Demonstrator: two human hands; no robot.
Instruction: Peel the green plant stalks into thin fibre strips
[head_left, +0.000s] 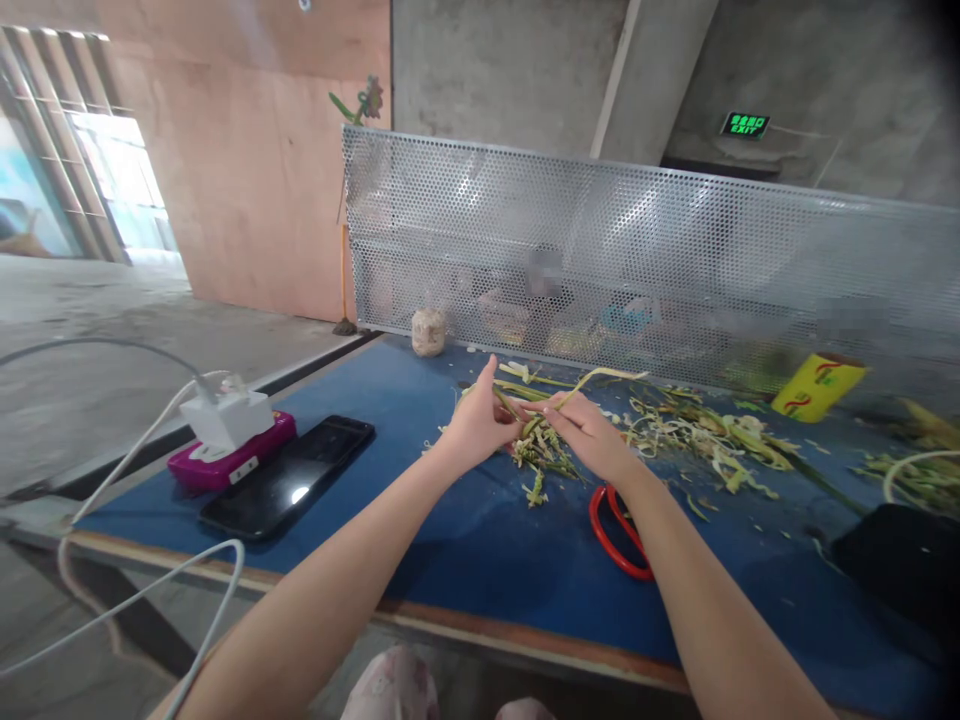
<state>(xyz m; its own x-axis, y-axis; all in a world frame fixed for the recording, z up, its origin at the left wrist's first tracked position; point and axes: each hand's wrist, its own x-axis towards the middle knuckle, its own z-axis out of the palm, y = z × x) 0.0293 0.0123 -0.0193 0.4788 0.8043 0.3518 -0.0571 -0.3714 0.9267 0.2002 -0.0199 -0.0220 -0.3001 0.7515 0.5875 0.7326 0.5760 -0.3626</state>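
Both my hands meet over the middle of the blue table (465, 540). My left hand (478, 425) pinches one end of a thin green plant stalk (525, 413), index finger raised. My right hand (592, 432) grips the same stalk from the other side; a pale strip (600, 376) curls up and away from it. Under the hands lies a small heap of green peelings (541, 455). Red-handled scissors (616, 535) lie flat on the table just below my right wrist.
A black phone (289, 490) and a magenta power bank (229, 462) with a white charger (225, 415) and cables sit at the left. More peelings (712, 440) spread right. A yellow cup (817, 385), a perforated metal screen (645, 270) and a black object (900, 565) bound the table.
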